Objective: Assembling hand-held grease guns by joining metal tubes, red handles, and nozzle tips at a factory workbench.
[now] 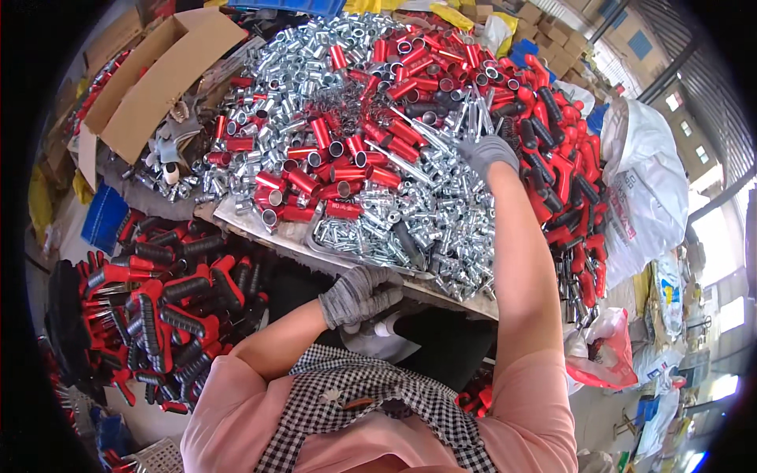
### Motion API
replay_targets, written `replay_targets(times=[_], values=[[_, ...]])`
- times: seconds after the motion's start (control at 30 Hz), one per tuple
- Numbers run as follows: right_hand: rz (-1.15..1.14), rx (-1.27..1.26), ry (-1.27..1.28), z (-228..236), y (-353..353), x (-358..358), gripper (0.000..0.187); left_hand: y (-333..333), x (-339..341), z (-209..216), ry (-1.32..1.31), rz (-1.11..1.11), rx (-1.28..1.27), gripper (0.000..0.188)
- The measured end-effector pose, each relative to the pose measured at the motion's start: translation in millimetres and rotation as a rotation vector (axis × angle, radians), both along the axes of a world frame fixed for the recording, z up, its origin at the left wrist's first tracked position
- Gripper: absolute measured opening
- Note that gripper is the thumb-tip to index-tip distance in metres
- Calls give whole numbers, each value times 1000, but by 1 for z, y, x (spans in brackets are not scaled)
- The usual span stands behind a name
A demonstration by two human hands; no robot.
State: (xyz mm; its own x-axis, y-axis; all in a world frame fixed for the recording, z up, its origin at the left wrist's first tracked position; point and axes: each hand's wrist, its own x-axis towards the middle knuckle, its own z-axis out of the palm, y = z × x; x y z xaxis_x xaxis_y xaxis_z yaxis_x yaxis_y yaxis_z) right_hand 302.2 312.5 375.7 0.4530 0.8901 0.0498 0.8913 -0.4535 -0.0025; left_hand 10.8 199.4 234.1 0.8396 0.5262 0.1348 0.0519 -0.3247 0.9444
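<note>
Right hand (486, 151) gloved, stretched far over table (236, 217), fingers curled into silver rods (465, 118); exact grip unclear. Left hand (359, 293) gloved, closed loosely at table edge, contents hidden. Red tubes (315, 169), silver sleeves (441, 221) heaped between. Red-black handles (564, 181) right; cardboard box (158, 75) left.

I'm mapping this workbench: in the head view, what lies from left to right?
Open cardboard box → red tubes among silver fittings → right hand on metal rods → red-and-black handles → white sack.
</note>
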Motion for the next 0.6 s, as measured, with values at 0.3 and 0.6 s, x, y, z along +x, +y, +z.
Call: replay_targets(times=[0.3, 0.6], values=[[326, 304, 627, -22, -135, -70, 33, 2, 10, 10, -331, 362, -454, 35], [492, 767, 229, -114, -208, -133, 23, -13, 26, 35, -527, 377, -531, 33]])
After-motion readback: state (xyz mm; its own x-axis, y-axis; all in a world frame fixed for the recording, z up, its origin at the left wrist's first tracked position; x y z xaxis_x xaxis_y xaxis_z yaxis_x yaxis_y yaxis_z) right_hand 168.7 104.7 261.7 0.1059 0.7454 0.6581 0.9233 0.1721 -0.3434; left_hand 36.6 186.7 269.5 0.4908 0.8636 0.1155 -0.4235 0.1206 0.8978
